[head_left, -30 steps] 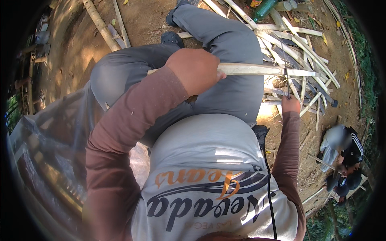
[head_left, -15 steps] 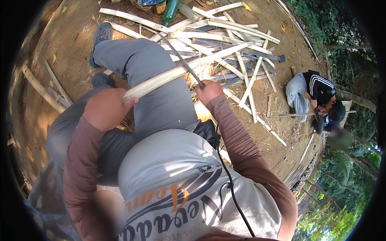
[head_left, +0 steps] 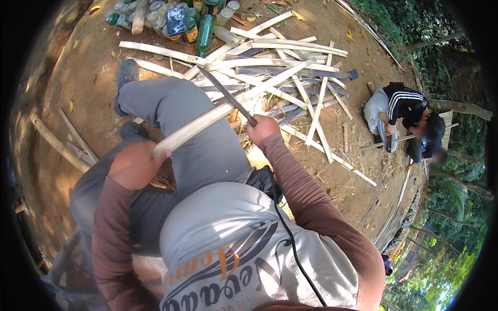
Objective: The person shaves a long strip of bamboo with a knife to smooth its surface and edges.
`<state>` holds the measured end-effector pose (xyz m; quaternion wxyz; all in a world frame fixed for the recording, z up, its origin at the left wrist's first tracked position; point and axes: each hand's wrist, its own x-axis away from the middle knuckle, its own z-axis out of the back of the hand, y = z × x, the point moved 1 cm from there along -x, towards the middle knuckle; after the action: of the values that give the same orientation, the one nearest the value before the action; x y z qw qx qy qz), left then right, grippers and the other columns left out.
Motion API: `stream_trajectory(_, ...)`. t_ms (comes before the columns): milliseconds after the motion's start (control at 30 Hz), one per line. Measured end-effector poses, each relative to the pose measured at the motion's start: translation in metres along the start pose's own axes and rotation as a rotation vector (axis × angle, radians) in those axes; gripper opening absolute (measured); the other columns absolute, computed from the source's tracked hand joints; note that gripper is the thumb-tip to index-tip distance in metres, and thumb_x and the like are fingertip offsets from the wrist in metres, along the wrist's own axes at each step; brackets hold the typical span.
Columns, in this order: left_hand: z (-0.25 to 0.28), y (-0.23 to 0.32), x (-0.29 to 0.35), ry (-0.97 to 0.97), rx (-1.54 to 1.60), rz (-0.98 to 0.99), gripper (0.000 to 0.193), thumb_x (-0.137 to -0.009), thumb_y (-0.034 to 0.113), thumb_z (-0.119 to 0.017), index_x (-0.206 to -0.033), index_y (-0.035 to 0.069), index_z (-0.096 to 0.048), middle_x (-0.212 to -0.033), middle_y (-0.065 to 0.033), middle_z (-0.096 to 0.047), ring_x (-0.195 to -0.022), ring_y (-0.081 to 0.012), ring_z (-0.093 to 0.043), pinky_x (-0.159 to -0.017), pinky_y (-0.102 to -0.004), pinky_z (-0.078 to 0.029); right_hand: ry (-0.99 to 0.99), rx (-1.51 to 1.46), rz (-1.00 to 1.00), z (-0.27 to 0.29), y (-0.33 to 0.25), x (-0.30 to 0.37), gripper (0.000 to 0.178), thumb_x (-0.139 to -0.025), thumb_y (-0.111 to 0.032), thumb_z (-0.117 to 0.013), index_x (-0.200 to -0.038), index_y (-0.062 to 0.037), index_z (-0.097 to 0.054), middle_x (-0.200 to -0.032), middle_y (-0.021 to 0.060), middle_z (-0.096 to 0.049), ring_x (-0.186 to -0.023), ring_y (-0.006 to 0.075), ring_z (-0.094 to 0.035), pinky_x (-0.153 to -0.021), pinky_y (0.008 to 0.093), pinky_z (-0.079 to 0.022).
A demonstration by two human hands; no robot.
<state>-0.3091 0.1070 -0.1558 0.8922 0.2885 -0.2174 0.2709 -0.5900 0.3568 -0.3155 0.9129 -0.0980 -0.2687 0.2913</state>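
My left hand (head_left: 136, 165) grips the near end of a long pale bamboo strip (head_left: 223, 110) that slants up and to the right over my grey-trousered knees. My right hand (head_left: 263, 128) is closed on the handle of a long dark knife (head_left: 226, 95). The blade lies across the strip about halfway along it and points up and to the left. Both sleeves are brown.
A heap of split bamboo strips (head_left: 290, 78) covers the dirt ahead. Several bottles and jars (head_left: 176, 18) stand at the top. Another person (head_left: 402, 116) crouches at the right with a strip. Thick bamboo poles (head_left: 57, 145) lie at the left. A low fence (head_left: 399, 217) runs at the right.
The view has swung left, bringing the bottles into sight. The strip has tilted from level to slanting up and right, and the knife blade now crosses it.
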Motion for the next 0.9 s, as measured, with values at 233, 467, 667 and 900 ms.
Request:
stream_trajectory(233,-0.007,0.012,-0.004,0.027,0.016,0.043,0.048,-0.103,0.045,-0.062,-0.096,-0.001,-0.07,-0.088,-0.0266,-0.068,-0.088,-0.0479,-0.065,-0.08,-0.054,-0.05,0.012,-0.072,-0.079,-0.003,-0.012,-0.003,0.032,-0.093,-0.035,-0.063,-0.102,-0.0065,-0.076,-0.096,0.0209,-0.075,-0.098,0.0416,-0.071,-0.091,0.0494,-0.056)
stream_trajectory(467,-0.011,0.02,-0.009,0.028,-0.031,0.037,0.049,-0.104,0.047,-0.058,-0.099,0.001,-0.071,-0.089,-0.0248,-0.071,-0.089,-0.0452,-0.069,-0.079,-0.0528,-0.053,0.005,-0.027,-0.088,0.011,-0.001,-0.004,0.031,-0.094,-0.034,-0.063,-0.103,-0.0073,-0.076,-0.097,0.0198,-0.076,-0.095,0.0412,-0.072,-0.089,0.0502,-0.057)
stream_trajectory(667,-0.018,0.007,-0.013,0.003,-0.001,0.006,0.051,-0.104,0.048,-0.057,-0.099,-0.001,-0.07,-0.091,-0.0252,-0.071,-0.089,-0.0458,-0.068,-0.081,-0.0535,-0.053,0.031,-0.004,-0.163,0.005,0.012,-0.017,0.031,-0.094,-0.033,-0.064,-0.103,-0.0065,-0.076,-0.098,0.0206,-0.076,-0.098,0.0406,-0.072,-0.091,0.0494,-0.057)
stream_trajectory(900,-0.018,0.005,-0.017,-0.063,0.027,0.029,0.052,-0.104,0.048,-0.057,-0.099,-0.001,-0.07,-0.092,-0.0258,-0.071,-0.091,-0.0456,-0.068,-0.083,-0.0527,-0.053,-0.002,0.104,-0.033,0.008,0.006,-0.013,0.031,-0.094,-0.033,-0.066,-0.106,-0.0063,-0.075,-0.101,0.0203,-0.076,-0.099,0.0401,-0.072,-0.093,0.0485,-0.057)
